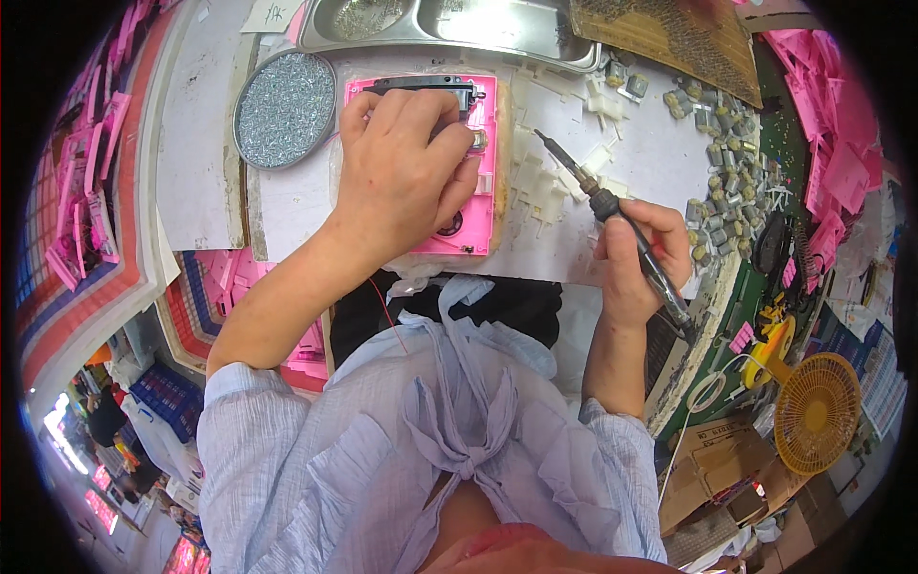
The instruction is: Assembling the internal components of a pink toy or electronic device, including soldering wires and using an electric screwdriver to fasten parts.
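Observation:
A pink plastic casing (490,206) lies on a pad on the white bench, with a long black part (467,94) along its far edge and a small metal motor (477,141) at its right side. My left hand (402,158) is over the casing, its fingers curled down into it. The fingertips are hidden, so what they pinch does not show. In my right hand (639,251), held to the right of the casing, is a soldering iron (612,215). Its tip points up and left, apart from the casing.
A round dish of small screws (285,110) stands left of the casing. Beyond lies a metal tray (478,27) beside brown cardboard (669,38). White plastic pieces (540,191) and several small motors (727,182) are spread at right. A yellow fan (816,414) stands lower right.

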Motion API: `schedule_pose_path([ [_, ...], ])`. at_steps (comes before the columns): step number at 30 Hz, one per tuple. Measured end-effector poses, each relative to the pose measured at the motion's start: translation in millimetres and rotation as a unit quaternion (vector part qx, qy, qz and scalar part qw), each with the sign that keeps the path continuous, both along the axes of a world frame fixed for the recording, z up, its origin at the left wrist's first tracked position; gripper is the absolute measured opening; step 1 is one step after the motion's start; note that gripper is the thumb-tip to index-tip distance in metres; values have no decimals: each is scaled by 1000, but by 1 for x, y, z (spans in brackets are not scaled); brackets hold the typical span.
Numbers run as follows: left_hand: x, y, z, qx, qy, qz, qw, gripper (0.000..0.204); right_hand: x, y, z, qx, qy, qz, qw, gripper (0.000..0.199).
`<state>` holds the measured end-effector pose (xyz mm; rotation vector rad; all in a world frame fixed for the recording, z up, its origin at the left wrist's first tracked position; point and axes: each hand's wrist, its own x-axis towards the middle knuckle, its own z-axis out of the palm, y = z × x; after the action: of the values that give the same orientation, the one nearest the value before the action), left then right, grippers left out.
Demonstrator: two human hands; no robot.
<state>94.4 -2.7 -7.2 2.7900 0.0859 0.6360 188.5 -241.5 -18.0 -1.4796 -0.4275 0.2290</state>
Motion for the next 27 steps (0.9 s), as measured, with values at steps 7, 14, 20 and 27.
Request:
schedule_pose_path([
  [7, -3, 4, -4, -29, -23, -31, 999, 21, -1, 2, 2, -9, -11, 3, 1000, 20],
  [14, -3, 11, -10, -50, -75, -46, 995, 18, -5, 2, 0, 3, 10, 38, 999, 27],
  [20, 0, 8, -11, -3, -46, -15, 999, 13, -7, 2, -8, -32, -55, 86, 994, 28],
  [27, 3, 6, -13, 8, -47, -19, 999, 14, -2, 8, -6, -57, -150, 131, 978, 26],
])
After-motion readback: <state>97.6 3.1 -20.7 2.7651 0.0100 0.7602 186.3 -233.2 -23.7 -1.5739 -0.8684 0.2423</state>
